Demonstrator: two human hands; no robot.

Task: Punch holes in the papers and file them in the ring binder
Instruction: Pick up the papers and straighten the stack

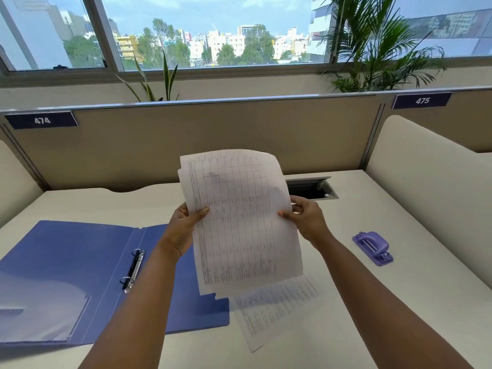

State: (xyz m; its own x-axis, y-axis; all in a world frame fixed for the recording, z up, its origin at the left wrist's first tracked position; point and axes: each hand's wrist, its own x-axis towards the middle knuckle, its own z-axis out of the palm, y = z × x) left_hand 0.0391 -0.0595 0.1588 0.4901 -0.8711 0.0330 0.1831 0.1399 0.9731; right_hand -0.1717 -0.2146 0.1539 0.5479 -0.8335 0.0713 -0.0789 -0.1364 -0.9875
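I hold a sheaf of printed table sheets upright above the desk, its top curling away from me. My left hand grips its left edge with the thumb on the front. My right hand pinches the right edge. One more printed sheet lies flat on the desk below them. A blue ring binder lies open at the left, its metal rings shut and bare. A purple hole punch sits on the desk to the right, apart from both hands.
The white desk is bounded by a beige partition behind and a cream side divider at the right. A cable hatch is open in the desktop behind the papers. Plants stand beyond the partition.
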